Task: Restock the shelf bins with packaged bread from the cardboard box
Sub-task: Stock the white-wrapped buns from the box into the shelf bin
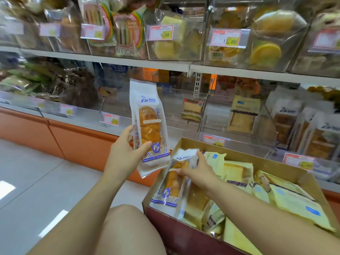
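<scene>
The fingers of the left hand [127, 153] are clamped on one bread packet [149, 124], held upright with its long axis near vertical and its blue-banded end down, before the lower shelf bins [117, 100]. The fingers of the right hand [198, 169] pinch a second packet [173, 183], tilted with its banded end toward the person, at the left end of one cardboard box [266, 159]. Yellow packets [287, 197] fill the box. Two price tags read 9.90 [161, 33] and 11.80 [228, 38].

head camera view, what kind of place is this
Probably a grocery shop's bread aisle: clear shelf bins of packaged bread, price tags on their fronts, and a cardboard box of restock packets.
</scene>
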Motion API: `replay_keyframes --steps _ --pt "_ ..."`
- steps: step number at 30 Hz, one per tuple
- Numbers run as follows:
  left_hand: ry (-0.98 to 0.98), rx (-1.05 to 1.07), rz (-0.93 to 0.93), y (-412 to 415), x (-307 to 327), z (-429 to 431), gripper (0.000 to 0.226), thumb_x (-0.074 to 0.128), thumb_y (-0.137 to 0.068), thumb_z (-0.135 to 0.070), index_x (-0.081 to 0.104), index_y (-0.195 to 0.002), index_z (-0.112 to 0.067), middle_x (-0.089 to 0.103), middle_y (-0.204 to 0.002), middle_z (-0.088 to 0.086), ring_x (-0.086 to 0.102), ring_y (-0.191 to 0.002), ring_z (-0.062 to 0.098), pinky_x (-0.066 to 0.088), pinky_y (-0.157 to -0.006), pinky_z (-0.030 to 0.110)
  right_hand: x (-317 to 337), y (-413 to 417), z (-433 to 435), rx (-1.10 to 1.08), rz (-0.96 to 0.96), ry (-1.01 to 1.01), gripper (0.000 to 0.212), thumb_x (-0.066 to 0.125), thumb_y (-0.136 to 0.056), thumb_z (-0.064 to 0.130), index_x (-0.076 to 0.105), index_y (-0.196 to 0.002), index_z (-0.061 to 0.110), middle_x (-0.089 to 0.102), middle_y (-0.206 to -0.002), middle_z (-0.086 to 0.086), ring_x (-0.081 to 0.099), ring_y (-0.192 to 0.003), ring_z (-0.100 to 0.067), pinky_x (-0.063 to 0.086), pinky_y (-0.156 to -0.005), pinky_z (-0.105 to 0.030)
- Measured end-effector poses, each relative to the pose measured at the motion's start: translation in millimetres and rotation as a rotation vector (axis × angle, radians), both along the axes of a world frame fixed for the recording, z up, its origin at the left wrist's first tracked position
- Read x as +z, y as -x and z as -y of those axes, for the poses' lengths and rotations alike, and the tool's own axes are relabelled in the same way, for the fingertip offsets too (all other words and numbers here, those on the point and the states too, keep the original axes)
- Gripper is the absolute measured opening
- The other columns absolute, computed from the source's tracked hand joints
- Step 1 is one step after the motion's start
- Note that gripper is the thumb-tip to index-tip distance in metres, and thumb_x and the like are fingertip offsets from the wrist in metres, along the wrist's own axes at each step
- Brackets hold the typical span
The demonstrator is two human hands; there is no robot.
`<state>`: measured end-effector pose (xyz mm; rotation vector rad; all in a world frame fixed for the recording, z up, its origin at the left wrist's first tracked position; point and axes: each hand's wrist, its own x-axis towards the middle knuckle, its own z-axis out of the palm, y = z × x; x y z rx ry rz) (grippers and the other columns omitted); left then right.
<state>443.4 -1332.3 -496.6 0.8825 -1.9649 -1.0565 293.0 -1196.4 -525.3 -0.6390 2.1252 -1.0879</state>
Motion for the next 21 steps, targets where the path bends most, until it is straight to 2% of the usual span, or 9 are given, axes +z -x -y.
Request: replay_keyframes --steps 2,5,8,9,12,15,17,18,21 --pt "0.007 -0.007 -0.005 1 1 -1 0.055 0.072 -0.081 -0.028 0.049 -0.131 -0.028 0.068 -0.107 -0.012 0.062 -0.096 -0.004 0.046 -0.075 0.014 0 -6 -1 0.054 -0.012 0.020 0.106 0.072 -0.081 0.024 -0.008 -0.151 0.028 0.020 -0.156 -0.008 0.039 -0.132 -0.025 0.039 -0.099 -0.030" --pt "0.015 -0.019 -0.009 2 4 -5 0.055 0.072 -0.082 -0.028 0.048 -0.132 -0.030 0.067 -0.104 -0.015 0.063 -0.094 -0.002 0.051 -0.079 0.021 -1 -17 -3 0.200 -0.118 -0.019 0.110 0.071 -0.083 0.022 -0.016 -0.149 0.028 0.030 -0.153 -0.001 0.053 -0.115 -0.018 0.042 -0.076 -0.018" --pt "0.027 -0.036 -0.012 2 11 -10 0.055 0.071 -0.083 -0.028 0.047 -0.133 -0.032 0.066 -0.102 -0.016 0.066 -0.091 0.000 0.055 -0.079 0.025 2 -16 -8 0.187 -0.139 0.053 0.106 0.071 -0.082 0.016 -0.009 -0.150 0.030 0.040 -0.147 0.000 0.054 -0.111 -0.016 0.041 -0.078 -0.019" --pt "0.032 -0.036 -0.011 2 14 -11 0.055 0.070 -0.084 -0.029 0.046 -0.133 -0.033 0.065 -0.102 -0.017 0.065 -0.090 -0.002 0.055 -0.077 0.023 5 -12 -12 0.172 -0.122 0.091 0.106 0.072 -0.081 0.013 -0.007 -0.150 0.032 0.044 -0.143 0.000 0.055 -0.107 -0.014 0.043 -0.078 -0.019" --pt "0.079 -0.024 -0.015 4 23 -15 0.055 0.069 -0.085 -0.026 0.044 -0.134 -0.034 0.057 -0.097 -0.025 0.057 -0.080 -0.019 0.045 -0.064 0.003 21 5 -33 0.121 -0.089 0.270 0.113 0.073 -0.078 0.008 -0.010 -0.148 0.037 0.058 -0.129 0.004 0.062 -0.100 -0.008 0.050 -0.072 -0.016" --pt "0.114 -0.053 -0.045 16 29 -22 0.053 0.067 -0.087 -0.023 0.045 -0.135 -0.030 0.055 -0.102 -0.027 0.049 -0.084 -0.027 0.039 -0.066 -0.001 44 30 -64 0.026 -0.063 0.398 0.116 0.074 -0.078 0.008 -0.013 -0.147 0.041 0.060 -0.127 0.005 0.064 -0.101 -0.008 0.051 -0.080 -0.026" --pt "0.097 -0.103 -0.045 32 29 -32 0.054 0.066 -0.087 -0.025 0.042 -0.135 -0.031 0.055 -0.105 -0.026 0.052 -0.092 -0.018 0.045 -0.079 0.012 56 50 -84 -0.040 -0.051 0.467 0.109 0.075 -0.077 0.005 0.000 -0.150 0.039 0.067 -0.116 0.004 0.067 -0.098 -0.010 0.052 -0.088 -0.039" --pt "0.074 -0.139 -0.053 42 28 -39 0.053 0.066 -0.088 -0.024 0.041 -0.134 -0.033 0.055 -0.105 -0.025 0.054 -0.097 -0.011 0.049 -0.086 0.022 61 59 -93 -0.058 -0.045 0.508 0.101 0.074 -0.076 0.002 0.014 -0.149 0.034 0.069 -0.112 0.004 0.068 -0.097 -0.013 0.052 -0.089 -0.043" --pt "-0.018 -0.261 -0.074 76 25 -66 0.053 0.066 -0.088 -0.018 0.039 -0.132 -0.032 0.064 -0.103 -0.009 0.064 -0.097 0.007 0.052 -0.090 0.041 73 74 -118 -0.066 0.018 0.596 0.067 0.072 -0.071 -0.002 0.049 -0.130 0.019 0.070 -0.110 -0.005 0.067 -0.100 -0.022 0.054 -0.086 -0.045"
